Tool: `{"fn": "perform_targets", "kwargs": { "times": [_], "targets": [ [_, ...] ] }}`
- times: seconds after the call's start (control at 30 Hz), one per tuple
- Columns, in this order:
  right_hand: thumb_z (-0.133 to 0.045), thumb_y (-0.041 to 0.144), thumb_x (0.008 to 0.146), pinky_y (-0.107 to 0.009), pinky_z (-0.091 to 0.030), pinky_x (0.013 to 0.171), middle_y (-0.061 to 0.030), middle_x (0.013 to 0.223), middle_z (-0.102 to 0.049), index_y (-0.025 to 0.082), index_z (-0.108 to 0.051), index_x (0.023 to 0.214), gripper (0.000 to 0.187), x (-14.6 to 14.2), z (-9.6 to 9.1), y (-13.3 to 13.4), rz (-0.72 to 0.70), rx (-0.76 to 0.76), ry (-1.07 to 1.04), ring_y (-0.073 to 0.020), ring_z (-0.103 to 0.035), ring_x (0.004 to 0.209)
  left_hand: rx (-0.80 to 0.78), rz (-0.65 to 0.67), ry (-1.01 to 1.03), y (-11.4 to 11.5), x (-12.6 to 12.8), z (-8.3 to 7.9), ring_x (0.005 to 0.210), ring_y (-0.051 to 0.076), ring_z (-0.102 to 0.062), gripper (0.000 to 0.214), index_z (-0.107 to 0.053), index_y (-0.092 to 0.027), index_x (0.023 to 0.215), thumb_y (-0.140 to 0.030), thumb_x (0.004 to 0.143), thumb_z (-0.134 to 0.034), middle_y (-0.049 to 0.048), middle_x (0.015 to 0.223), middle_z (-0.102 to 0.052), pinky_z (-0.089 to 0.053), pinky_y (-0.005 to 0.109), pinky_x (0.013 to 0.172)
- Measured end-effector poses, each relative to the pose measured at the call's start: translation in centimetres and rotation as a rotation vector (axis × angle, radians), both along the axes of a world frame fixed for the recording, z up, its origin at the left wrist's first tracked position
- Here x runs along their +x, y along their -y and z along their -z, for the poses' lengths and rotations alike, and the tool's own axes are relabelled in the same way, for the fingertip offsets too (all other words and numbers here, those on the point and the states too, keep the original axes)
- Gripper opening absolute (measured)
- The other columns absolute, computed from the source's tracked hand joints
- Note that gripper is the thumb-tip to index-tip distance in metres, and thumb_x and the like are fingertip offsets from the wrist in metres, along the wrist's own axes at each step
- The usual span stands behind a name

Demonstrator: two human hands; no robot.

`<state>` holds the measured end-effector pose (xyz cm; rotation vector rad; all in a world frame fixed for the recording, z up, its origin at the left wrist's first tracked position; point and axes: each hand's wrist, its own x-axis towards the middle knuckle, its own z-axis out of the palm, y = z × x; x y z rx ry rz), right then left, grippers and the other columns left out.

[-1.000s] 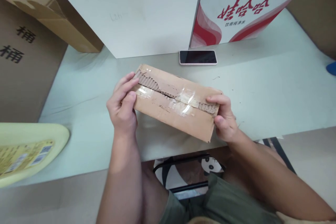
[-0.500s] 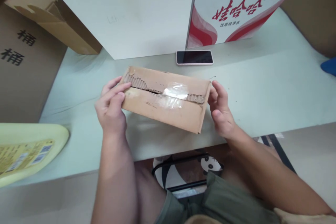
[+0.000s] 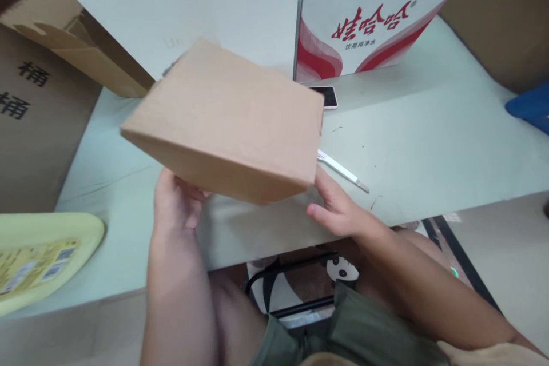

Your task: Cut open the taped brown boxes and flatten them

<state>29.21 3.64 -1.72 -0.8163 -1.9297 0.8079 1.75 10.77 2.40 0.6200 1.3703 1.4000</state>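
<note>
I hold a small brown cardboard box (image 3: 231, 120) lifted above the pale green table (image 3: 429, 148), tilted so a plain flat face points up at me. My left hand (image 3: 175, 206) grips it from underneath at its near left corner. My right hand (image 3: 334, 206) supports the near right corner from below, fingers mostly hidden under the box. The taped, torn seam is out of sight.
A white pen-like tool (image 3: 343, 170) lies on the table just right of the box. A phone (image 3: 326, 96) lies behind it. A large white carton (image 3: 193, 17) and a red-and-white printed carton (image 3: 369, 17) stand at the back, brown cartons (image 3: 38, 120) left, a yellow item (image 3: 38, 257) near left.
The box has been lifted and turned over; its taped, torn seam faced me before and now a plain face does. Both hands shifted beneath it. A white tool has come into view.
</note>
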Motion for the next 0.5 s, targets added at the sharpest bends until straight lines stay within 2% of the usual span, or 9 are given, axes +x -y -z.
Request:
{"fn": "perform_targets", "kwargs": {
  "times": [0.1, 0.17, 0.23, 0.33, 0.43, 0.47, 0.5],
  "targets": [
    [-0.051, 0.055, 0.103, -0.054, -0.02, 0.134, 0.002, 0.179, -0.002, 0.04, -0.02, 0.168, 0.074, 0.3, -0.1, 0.3, 0.058, 0.045, 0.02, -0.029, -0.012, 0.165, -0.198, 0.325, -0.021, 1.0, 0.7, 0.1, 0.05, 0.016, -0.059, 0.046, -0.069, -0.016, 0.078, -0.06, 0.064, -0.072, 0.0043, 0.063, -0.068, -0.047, 0.025, 0.042],
    [-0.05, 0.053, 0.104, -0.055, -0.02, 0.134, 0.002, 0.179, -0.006, 0.04, -0.025, 0.167, 0.069, 0.6, -0.3, 0.4, 0.101, 0.079, -0.008, -0.0288, -0.014, 0.165, -0.254, 0.523, -0.03, 1.6, 1.0, 0.3, 0.047, 0.017, -0.059, 0.069, -0.067, -0.015, 0.073, -0.083, 0.062, -0.065, 0.007, 0.057, -0.066, -0.049, 0.027, 0.043],
    [-0.05, 0.051, 0.104, -0.054, -0.024, 0.133, 0.0004, 0.178, -0.016, 0.039, -0.032, 0.165, 0.065, 0.9, -0.6, 0.5, 0.11, 0.103, -0.04, -0.0283, -0.021, 0.164, -0.292, 0.69, -0.054, 2.0, 1.2, 0.5, 0.049, 0.019, -0.062, 0.085, -0.068, -0.016, 0.075, -0.098, 0.056, -0.058, 0.0088, 0.057, -0.067, -0.05, 0.029, 0.046],
    [-0.053, 0.05, 0.103, -0.053, -0.034, 0.13, -0.0018, 0.174, -0.03, 0.038, -0.046, 0.159, 0.058, 1.3, -1.1, 0.8, 0.14, 0.098, -0.101, -0.0286, -0.035, 0.159, -0.412, 0.91, -0.148, 2.4, 1.3, 0.6, 0.054, 0.022, -0.067, 0.092, -0.071, -0.016, 0.085, -0.102, 0.056, -0.055, 0.0118, 0.065, -0.073, -0.046, 0.027, 0.046],
    [-0.054, 0.05, 0.102, -0.053, -0.042, 0.124, -0.0045, 0.163, -0.049, 0.035, -0.062, 0.144, 0.046, 1.7, -1.4, 1.0, 0.218, 0.075, -0.189, -0.0296, -0.05, 0.149, -0.528, 1.144, -0.304, 2.5, 1.2, 0.5, 0.049, 0.02, -0.064, 0.089, -0.072, -0.015, 0.08, -0.099, 0.065, -0.047, 0.0152, 0.069, -0.074, -0.026, 0.023, 0.041],
    [-0.055, 0.05, 0.102, -0.053, -0.045, 0.122, -0.0056, 0.159, -0.053, 0.033, -0.067, 0.139, 0.042, 1.8, -1.5, 1.0, 0.225, 0.071, -0.202, -0.0297, -0.054, 0.145, -0.532, 1.171, -0.378, 2.4, 1.2, 0.4, 0.049, 0.019, -0.062, 0.082, -0.072, -0.014, 0.076, -0.094, 0.07, -0.05, 0.0151, 0.07, -0.075, -0.024, 0.023, 0.042],
    [-0.057, 0.048, 0.101, -0.052, -0.047, 0.12, -0.0067, 0.156, -0.056, 0.032, -0.07, 0.134, 0.039, 1.9, -1.6, 1.0, 0.217, 0.073, -0.205, -0.0296, -0.057, 0.142, -0.515, 1.141, -0.457, 2.4, 1.1, 0.4, 0.049, 0.018, -0.061, 0.073, -0.071, -0.015, 0.073, -0.086, 0.074, -0.055, 0.0138, 0.069, -0.074, -0.025, 0.024, 0.043]
  ]
}}
